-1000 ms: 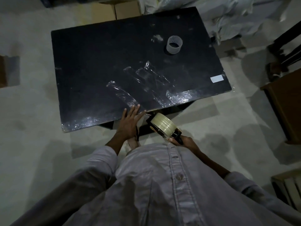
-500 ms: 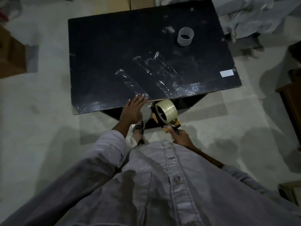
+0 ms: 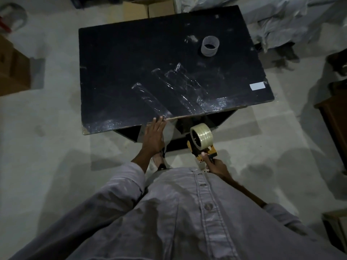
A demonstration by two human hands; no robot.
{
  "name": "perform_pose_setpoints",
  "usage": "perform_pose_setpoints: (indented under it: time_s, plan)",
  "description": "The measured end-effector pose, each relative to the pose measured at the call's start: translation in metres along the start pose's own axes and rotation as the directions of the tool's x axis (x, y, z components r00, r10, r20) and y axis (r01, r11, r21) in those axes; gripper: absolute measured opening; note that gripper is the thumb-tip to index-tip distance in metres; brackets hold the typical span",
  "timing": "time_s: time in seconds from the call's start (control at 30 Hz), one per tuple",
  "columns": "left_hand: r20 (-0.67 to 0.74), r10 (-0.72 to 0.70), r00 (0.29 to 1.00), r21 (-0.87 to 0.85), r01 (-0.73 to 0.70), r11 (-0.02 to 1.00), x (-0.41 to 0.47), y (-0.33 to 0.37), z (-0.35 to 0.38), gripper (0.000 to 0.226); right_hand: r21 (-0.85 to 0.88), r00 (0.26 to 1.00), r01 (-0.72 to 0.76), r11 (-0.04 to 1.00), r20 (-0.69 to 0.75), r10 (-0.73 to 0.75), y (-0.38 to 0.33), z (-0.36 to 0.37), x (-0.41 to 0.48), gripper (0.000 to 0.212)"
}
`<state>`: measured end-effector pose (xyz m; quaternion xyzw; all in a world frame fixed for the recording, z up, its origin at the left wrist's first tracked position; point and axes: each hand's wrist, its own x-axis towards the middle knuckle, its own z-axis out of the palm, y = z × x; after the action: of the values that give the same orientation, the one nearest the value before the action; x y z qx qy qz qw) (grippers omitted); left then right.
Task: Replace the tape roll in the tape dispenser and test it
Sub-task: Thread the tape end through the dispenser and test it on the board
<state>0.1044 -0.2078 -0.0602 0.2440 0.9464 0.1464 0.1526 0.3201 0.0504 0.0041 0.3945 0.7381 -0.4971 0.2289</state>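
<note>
A yellow and black tape dispenser carries a clear tape roll and hangs just in front of the black table, below its near edge. My right hand grips the dispenser's handle. My left hand lies flat with fingers together, fingertips touching the table's near edge where a tape strip ends. A band of clear tape seems to stretch from that edge toward the dispenser. More clear tape strips are stuck on the tabletop. An empty tape core stands upright at the table's far right.
A small white label sits at the table's right edge. Cardboard boxes stand on the floor at left, crumpled plastic sheeting at the far right, wooden furniture on the right. My feet are under the table's front edge.
The dispenser has moved away from the table's edge, down and right, turning its roll more side-on. My left hand stayed at the table's edge. The camera view shifted.
</note>
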Motion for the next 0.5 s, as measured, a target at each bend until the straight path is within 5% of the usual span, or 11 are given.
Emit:
perform_pose_setpoints:
  time_s: [0.17,0.3,0.5]
  plan:
    - [-0.110,-0.151,0.982,-0.296,0.113,0.949,-0.019,0.014,0.001,0.101,-0.030,0.991,0.130,0.991,0.022,-0.129,-0.008,-0.001,-0.004,0.092]
    - [-0.170,-0.167,0.971,-0.366,0.095,0.926,-0.026,0.006,-0.007,0.095,-0.058,0.981,0.193,0.980,0.002,-0.193,-0.029,0.003,-0.004,0.073]
    - [-0.254,-0.250,0.934,-0.395,0.135,0.909,-0.033,0.011,-0.042,0.095,-0.093,0.945,0.310,0.946,-0.077,-0.317,-0.063,0.002,0.011,0.074]
